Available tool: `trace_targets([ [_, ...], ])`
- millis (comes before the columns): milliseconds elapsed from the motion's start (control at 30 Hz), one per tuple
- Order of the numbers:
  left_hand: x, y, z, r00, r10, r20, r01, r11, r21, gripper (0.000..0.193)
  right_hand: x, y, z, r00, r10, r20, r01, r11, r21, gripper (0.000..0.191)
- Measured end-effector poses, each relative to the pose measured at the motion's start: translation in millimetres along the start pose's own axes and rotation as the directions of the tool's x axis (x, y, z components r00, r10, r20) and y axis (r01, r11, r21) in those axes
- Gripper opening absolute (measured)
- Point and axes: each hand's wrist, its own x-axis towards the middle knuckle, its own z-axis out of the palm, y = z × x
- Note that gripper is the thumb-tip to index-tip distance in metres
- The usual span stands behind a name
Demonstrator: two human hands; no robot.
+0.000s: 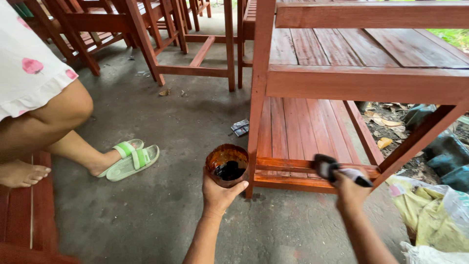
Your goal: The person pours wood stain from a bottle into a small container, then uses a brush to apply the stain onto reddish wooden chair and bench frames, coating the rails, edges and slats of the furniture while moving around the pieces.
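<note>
left hand (pixel 218 193) grips the stain cup (pixel 227 165) upright, right hand (pixel 348 189) clutches the brush (pixel 326 167) lying sideways, head just right of the cup, touching the lower rail (pixel 293 164).

brush (pixel 326 166) blurred, seated person (pixel 39 102) cut off above knees

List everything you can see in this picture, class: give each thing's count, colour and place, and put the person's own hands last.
Wooden rack: one, red-brown, right, two slatted shelves.
Other wooden frames: several, red-brown, top left.
Cup: one, stained brown, dark liquid inside, centre.
Brush: one, dark head, by lower rail.
Sandals: two, pale green, on another person's foot, left.
Bags: a few, yellow and white, lower right.
Concrete floor: grey.
Left hand: holds the cup.
Right hand: holds the brush.
</note>
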Motion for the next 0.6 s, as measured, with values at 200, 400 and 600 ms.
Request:
trace_targets([
  [200, 4.6, 7.9, -10.8, 0.998, -0.035, 0.044, 0.029, 0.993, 0.117, 0.097, -64.7, 1.2, 86.7, 0.931, 0.345, 0.122, -0.363, 0.913, 0.186, 0.023],
  [400, 7.3, 13.5, -18.7, 0.999, -0.003, 0.047, 0.000, 0.998, 0.066, 0.094, -83.1, -13.5, 85.4, 0.922, -0.049, 0.384, 0.091, 0.992, -0.092, 0.015],
  [600, 11.5, 15.3, -26.1, 1.000, -0.013, 0.017, 0.011, 0.995, 0.100, 0.095, -97.0, -16.8, 74.2, 0.318, -0.396, 0.861, 0.826, 0.562, -0.047, 0.019],
])
